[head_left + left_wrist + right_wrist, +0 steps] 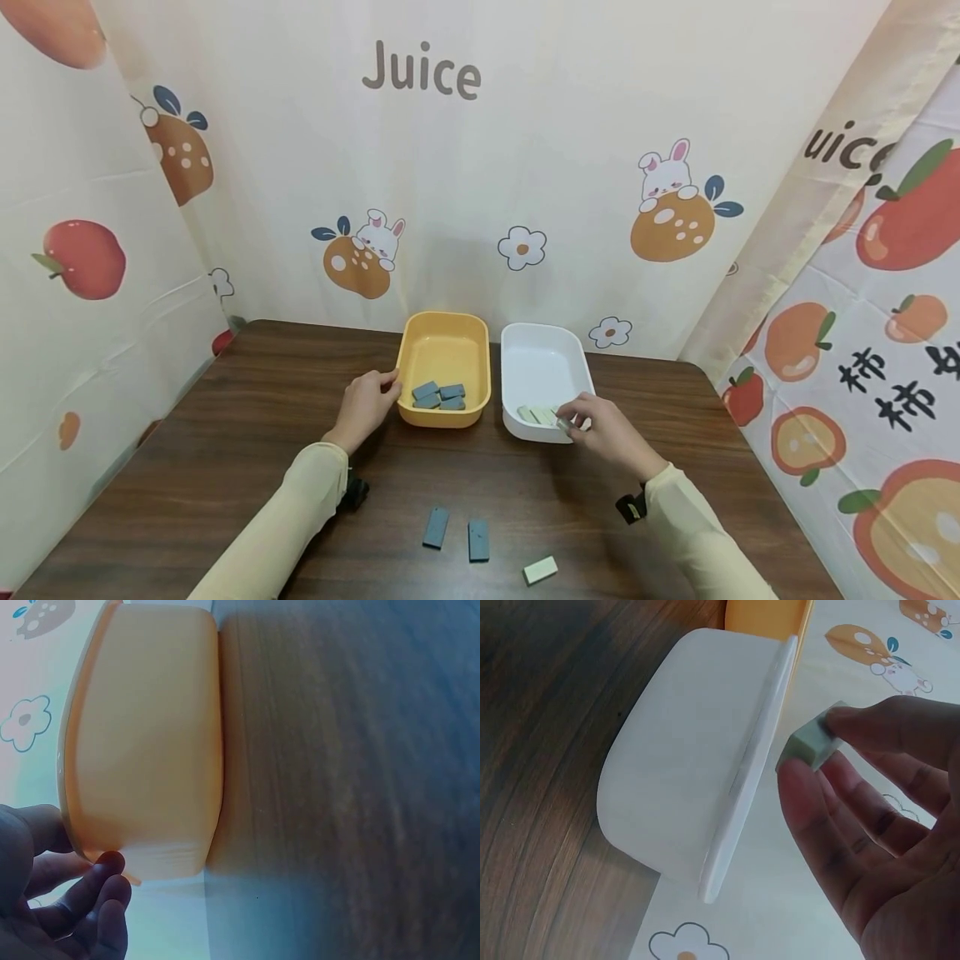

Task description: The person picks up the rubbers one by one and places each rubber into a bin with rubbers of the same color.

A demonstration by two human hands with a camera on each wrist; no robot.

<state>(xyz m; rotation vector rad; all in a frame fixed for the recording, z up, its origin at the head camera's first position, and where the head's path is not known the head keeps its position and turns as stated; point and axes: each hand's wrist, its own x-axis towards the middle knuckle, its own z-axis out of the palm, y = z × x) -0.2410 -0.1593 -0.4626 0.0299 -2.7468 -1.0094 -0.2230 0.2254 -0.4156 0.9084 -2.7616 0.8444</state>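
My left hand (pixel 365 408) pinches the left rim of a yellow plastic tray (pixel 444 417), whose outer wall fills much of the left wrist view. Inside that tray, several blue-grey rectangular blocks (pixel 425 390) lie near the front. Between the thumb and finger of my right hand (pixel 600 425) is a small pale green block (pixel 810 744), held above the front right of a white plastic tray (pixel 540 432). Several pale green blocks (pixel 536 414) lie in a row at the white tray's front; my fingers partly cover them.
Two blue-grey blocks (pixel 477 541) and one pale green block (pixel 540 570) lie loose on the dark wooden table (pixel 247 433), nearer to me. The trays stand side by side at the back, by a printed curtain (pixel 465 183). More curtain hangs at both sides.
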